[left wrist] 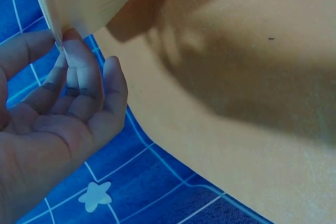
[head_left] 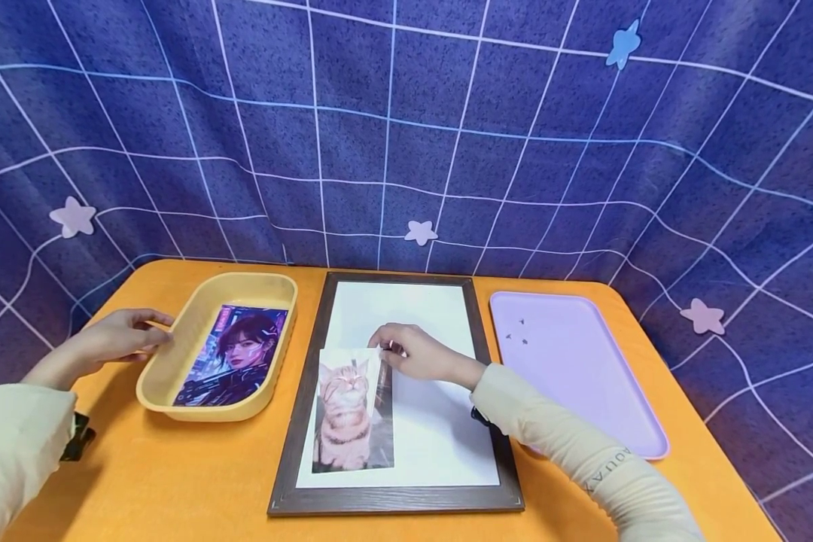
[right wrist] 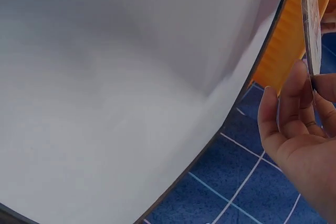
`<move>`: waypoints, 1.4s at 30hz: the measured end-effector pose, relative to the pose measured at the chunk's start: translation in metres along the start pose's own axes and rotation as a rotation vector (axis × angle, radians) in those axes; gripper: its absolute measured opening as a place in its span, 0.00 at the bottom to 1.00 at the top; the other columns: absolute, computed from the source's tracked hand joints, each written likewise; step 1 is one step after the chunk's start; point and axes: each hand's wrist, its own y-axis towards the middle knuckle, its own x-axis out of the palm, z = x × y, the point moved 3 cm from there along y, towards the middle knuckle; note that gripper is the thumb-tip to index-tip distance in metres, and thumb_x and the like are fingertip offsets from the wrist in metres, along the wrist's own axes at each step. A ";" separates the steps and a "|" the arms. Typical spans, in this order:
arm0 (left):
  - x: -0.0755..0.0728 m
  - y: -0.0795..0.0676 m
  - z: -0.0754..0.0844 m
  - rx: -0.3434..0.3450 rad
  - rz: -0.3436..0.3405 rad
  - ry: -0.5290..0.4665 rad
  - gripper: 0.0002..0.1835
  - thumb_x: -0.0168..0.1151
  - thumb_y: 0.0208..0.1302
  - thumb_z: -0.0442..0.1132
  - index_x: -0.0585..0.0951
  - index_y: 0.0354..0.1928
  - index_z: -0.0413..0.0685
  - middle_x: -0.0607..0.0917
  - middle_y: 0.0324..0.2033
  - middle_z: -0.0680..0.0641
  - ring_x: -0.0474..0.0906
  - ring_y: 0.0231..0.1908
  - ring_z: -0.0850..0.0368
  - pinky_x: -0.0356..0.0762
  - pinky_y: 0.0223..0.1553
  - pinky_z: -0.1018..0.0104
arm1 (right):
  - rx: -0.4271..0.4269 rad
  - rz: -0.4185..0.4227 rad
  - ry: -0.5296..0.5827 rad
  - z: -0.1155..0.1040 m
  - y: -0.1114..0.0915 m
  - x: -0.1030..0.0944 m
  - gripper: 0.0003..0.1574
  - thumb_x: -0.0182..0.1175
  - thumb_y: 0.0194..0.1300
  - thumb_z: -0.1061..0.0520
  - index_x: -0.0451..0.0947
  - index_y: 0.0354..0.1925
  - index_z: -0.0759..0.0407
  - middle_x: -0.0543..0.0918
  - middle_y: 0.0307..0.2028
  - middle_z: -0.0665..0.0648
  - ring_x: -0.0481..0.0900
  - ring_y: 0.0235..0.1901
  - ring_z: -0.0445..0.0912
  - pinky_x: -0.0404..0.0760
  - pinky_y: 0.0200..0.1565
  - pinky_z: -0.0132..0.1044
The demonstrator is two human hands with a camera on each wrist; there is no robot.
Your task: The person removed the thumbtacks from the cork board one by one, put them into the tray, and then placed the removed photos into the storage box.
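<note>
My right hand (head_left: pixel 416 351) pinches the upper right corner of a cat picture (head_left: pixel 344 418) between thumb and fingers. The picture overlaps the lower left of a white board with a dark brown frame (head_left: pixel 396 498). Seen edge-on in the right wrist view, the cat picture (right wrist: pixel 311 30) stands up from the fingertips of the right hand (right wrist: pixel 299 124), where a small dark spot shows. On the left, my left hand (head_left: pixel 123 335) pinches the rim of a yellow basin (head_left: pixel 220 413). Inside it lies a purple-blue picture of a figure (head_left: pixel 237 357). The left wrist view shows the left hand (left wrist: pixel 65 87) at that rim.
A shallow lilac tray (head_left: pixel 583 361) sits right of the board, with several tiny dark pieces (head_left: pixel 524 341) near its upper left. The table (head_left: pixel 190 482) has an orange cover. Behind it hangs a blue grid-patterned curtain (head_left: pixel 352 143) with star shapes.
</note>
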 end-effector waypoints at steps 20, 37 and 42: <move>0.000 -0.003 0.000 0.006 0.008 -0.005 0.28 0.52 0.64 0.39 0.60 0.58 0.25 0.71 0.26 0.54 0.69 0.24 0.68 0.75 0.28 0.71 | 0.047 -0.003 0.245 0.003 0.008 -0.019 0.12 0.49 0.63 0.69 0.75 0.43 0.67 0.79 0.38 0.63 0.72 0.32 0.43 0.73 0.34 0.27; 0.001 -0.004 0.002 0.009 0.015 0.000 0.28 0.51 0.64 0.38 0.59 0.58 0.24 0.71 0.27 0.54 0.68 0.23 0.68 0.74 0.28 0.72 | 0.130 0.042 0.335 0.011 0.031 -0.031 0.11 0.49 0.64 0.69 0.76 0.43 0.66 0.77 0.39 0.61 0.74 0.35 0.42 0.76 0.38 0.29; 0.002 -0.002 0.000 0.007 0.018 -0.009 0.28 0.52 0.64 0.38 0.59 0.58 0.24 0.71 0.27 0.54 0.69 0.23 0.68 0.75 0.27 0.72 | 0.134 0.052 0.342 0.010 0.042 -0.032 0.12 0.49 0.64 0.69 0.76 0.43 0.66 0.78 0.42 0.61 0.74 0.38 0.42 0.77 0.41 0.30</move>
